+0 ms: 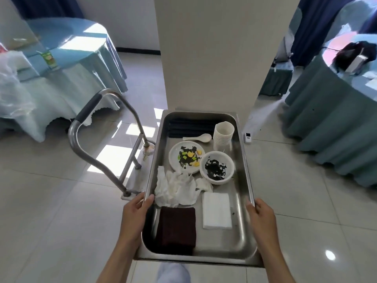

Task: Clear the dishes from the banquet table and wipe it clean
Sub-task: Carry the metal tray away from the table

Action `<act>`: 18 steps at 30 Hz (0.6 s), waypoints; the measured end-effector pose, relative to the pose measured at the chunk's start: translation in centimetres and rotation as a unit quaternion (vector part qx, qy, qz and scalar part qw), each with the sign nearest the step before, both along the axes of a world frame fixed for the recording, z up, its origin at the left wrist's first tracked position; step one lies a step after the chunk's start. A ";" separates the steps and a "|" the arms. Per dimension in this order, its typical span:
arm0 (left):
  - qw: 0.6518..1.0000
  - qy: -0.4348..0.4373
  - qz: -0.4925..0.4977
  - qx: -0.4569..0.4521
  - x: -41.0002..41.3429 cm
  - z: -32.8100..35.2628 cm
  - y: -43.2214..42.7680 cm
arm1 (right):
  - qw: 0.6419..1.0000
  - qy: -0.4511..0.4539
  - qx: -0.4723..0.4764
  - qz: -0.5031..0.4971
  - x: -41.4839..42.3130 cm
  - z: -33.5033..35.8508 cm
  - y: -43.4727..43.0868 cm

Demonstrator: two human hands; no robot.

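We hold a deep steel tray (239, 233) over a tiled floor, our left hand (135, 207) and right hand (260, 211) each curled over a long rim. Inside it are a soiled plate (174, 160), a bowl (229, 162) touching the plate, stacked cups (223, 133), a spoon (199, 138), crumpled napkins (175, 186), a dark cloth (176, 229) and a folded white napkin (216, 210).

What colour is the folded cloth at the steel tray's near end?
Folded cloth: dark maroon, head view.
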State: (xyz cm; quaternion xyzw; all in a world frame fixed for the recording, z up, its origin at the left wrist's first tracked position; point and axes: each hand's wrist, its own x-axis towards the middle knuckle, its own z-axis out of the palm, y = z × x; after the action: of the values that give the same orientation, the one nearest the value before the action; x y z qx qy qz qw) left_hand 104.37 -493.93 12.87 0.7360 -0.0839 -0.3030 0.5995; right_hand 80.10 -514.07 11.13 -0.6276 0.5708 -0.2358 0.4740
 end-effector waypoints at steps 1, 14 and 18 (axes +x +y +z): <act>1.000 0.003 -0.004 0.006 1.9 -0.8 -1.5 | 1.000 0.005 -0.002 -0.002 1.6 -0.8 -1.4; 0.996 0.011 -0.034 0.084 16.3 -15.6 -18.6 | 0.997 0.026 0.047 -0.051 15.3 -14.4 -16.2; 0.995 0.007 -0.033 0.098 18.2 -24.0 -22.2 | 0.996 0.028 0.069 -0.056 17.2 -23.8 -19.8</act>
State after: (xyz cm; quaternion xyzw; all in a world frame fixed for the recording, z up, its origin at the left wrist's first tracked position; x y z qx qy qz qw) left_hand 122.57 -516.11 -11.12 0.7860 -0.0735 -0.3342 0.5149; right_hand 97.26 -533.82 -12.65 -0.5668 0.6329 -0.2039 0.4864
